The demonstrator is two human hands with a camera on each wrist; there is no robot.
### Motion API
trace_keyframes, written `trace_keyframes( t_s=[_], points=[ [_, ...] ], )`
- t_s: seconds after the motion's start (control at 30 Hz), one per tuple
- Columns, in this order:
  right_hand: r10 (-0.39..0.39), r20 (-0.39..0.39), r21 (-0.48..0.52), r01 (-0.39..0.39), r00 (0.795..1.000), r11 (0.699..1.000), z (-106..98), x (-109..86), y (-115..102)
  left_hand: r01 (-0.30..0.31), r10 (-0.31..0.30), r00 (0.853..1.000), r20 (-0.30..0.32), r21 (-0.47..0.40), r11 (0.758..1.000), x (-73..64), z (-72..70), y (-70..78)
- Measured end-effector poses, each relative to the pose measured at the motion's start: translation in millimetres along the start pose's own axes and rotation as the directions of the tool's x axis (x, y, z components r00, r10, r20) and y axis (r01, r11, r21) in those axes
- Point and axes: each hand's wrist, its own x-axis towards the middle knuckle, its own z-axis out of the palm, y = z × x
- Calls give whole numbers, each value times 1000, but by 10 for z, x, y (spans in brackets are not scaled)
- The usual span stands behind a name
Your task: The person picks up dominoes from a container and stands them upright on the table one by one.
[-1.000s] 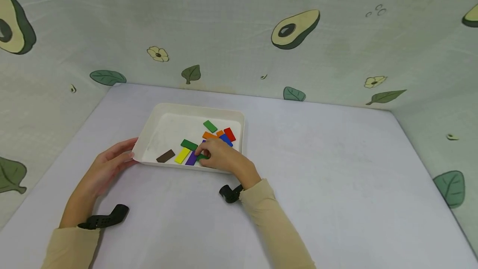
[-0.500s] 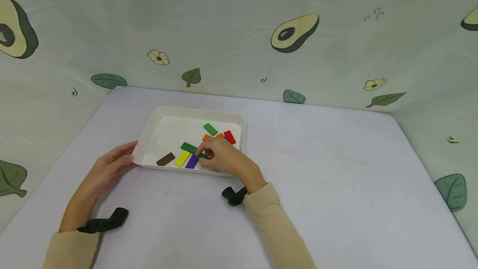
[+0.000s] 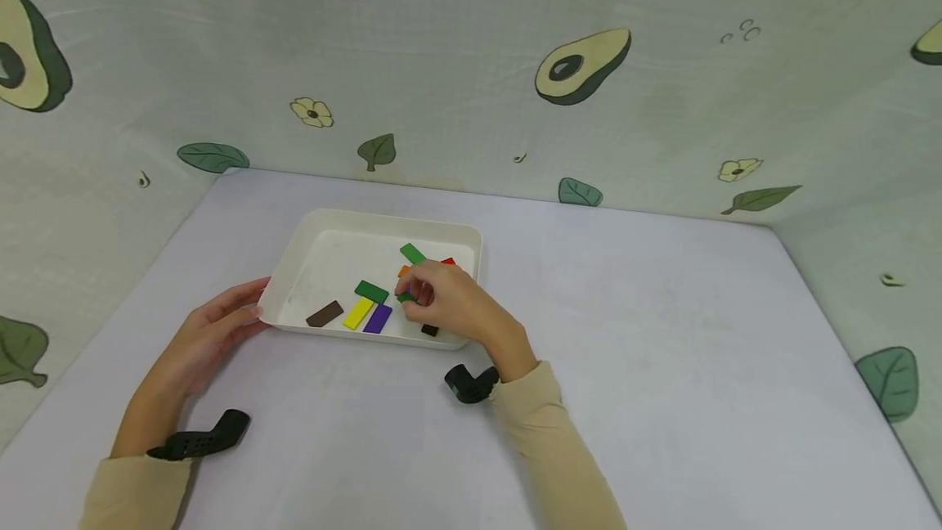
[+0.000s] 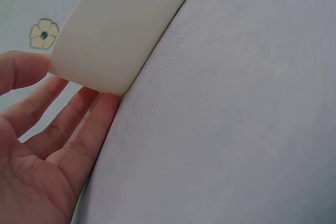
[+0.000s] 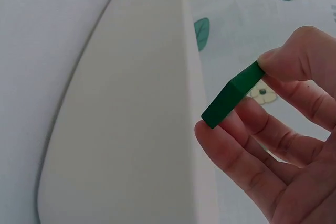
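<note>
In the head view, a white tray (image 3: 316,256) lies on the table with several flat coloured tiles in it. My right hand (image 3: 462,301) is over its right half, pinching a dark green tile (image 5: 233,95) by its ends between thumb and fingers; the right wrist view shows this tile above the tray's rim. My left hand (image 3: 209,334) touches the tray's left end, thumb by the rim and fairly straight fingers against the outer wall (image 4: 115,40). Near the tray's front wall lie a brown tile (image 3: 325,314), a yellow tile (image 3: 358,313) and a purple tile (image 3: 379,319).
Another dark green tile (image 3: 371,292) lies behind the yellow one. A black tile (image 3: 430,330) shows below the right hand. A light green tile (image 3: 412,253) and a red tile (image 3: 448,261) lie behind that hand, which hides others. A patterned cloth (image 3: 456,105) hangs behind the table.
My right hand has lifted the dark green tile and shifted slightly right with it. The black tile has come into view beneath. My left hand stays at the tray's end.
</note>
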Motion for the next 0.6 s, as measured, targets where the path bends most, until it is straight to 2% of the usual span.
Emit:
trace_keyframes(
  t_s=[0.13,0.37,0.6],
  points=[
    [-15,-35,26,16,999,1000,-45,-33,9,0,0,1000,-3,-15,1000,-5,-3,-9],
    [5,-64,89,1,998,996,-113,-100,91,-14,14,1000,3,-35,999,-14,-10,-22],
    [-15,-138,160,37,990,986,-224,-164,215,-22,22,1000,13,-39,999,6,-15,-38]
  ],
)
